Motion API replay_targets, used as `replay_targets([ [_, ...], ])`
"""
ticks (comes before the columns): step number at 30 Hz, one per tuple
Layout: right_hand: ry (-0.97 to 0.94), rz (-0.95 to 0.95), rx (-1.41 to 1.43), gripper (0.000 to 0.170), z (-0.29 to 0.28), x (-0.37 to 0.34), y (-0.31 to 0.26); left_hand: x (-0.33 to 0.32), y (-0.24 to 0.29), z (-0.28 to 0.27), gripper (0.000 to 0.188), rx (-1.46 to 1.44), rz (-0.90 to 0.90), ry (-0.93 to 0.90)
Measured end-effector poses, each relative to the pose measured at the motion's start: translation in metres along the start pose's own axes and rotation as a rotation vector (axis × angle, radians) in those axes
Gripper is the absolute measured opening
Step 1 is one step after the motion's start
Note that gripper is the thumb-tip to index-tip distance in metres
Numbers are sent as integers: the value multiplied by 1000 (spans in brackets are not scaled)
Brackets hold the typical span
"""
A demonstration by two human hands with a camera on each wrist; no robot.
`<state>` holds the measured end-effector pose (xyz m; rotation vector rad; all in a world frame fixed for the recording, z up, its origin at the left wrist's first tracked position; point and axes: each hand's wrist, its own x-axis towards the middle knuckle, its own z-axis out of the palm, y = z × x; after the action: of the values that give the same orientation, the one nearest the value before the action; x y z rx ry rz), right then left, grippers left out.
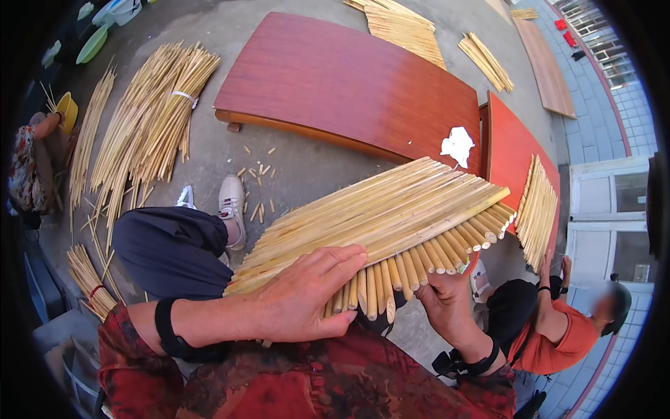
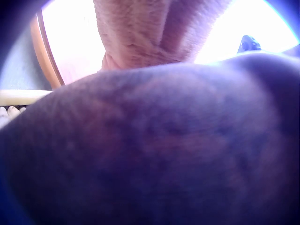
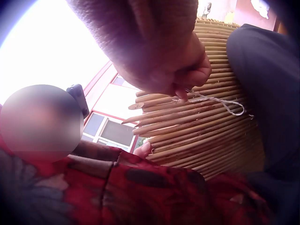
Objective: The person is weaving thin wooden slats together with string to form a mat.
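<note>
The low red-brown table [image 1: 349,84] stands just beyond my knees, and in front of it the mat of pale sticks [image 1: 363,223] lies tilted across my lap, its cut ends fanning out below the near edge. My left hand [image 1: 314,290] rests on top of it, fingers laid along the sticks and thumb spread down over the ends, steadying more than gripping. My right hand [image 1: 450,307] is under the edge, fingers curled; from the right wrist view I judge that they pinch the white cord [image 3: 211,98], which trails in a small loop across the sticks.

I take this as a tying step. To do it well, I'd press the mat firmly with the left palm so that the sticks lie side by side, draw the cord snug before knotting, and pull along the binding rather than across it, so no stick twists or rides over its neighbour. The loose loop could catch on the pointed ends, so I'd hold it clear of them.

As for writing, I can read no brand or label anywhere, not even on my black wristband [image 1: 167,328]
</note>
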<state>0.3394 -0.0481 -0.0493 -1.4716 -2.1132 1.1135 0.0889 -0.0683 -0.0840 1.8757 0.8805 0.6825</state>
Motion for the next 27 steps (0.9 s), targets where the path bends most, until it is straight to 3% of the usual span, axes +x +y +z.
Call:
replay_targets([
  [6, 44, -55, 16, 5, 4, 0, 6, 2, 0, -2, 72, 10, 8, -12],
  [14, 26, 57, 98, 5, 6, -2, 5, 2, 1, -2, 73, 19, 7, -23],
  [18, 70, -12, 107, 5, 10, -3, 12, 2, 1, -2, 73, 18, 4, -21],
  [20, 40, 71, 100, 4, 8, -1, 4, 2, 1, -2, 73, 17, 8, -20],
  [23, 88, -19, 111, 4, 11, 1, 10, 2, 0, -3, 73, 24, 12, -18],
  [27, 67, 0, 85, 5, 10, 0, 10, 2, 1, -3, 73, 28, 6, -23],
])
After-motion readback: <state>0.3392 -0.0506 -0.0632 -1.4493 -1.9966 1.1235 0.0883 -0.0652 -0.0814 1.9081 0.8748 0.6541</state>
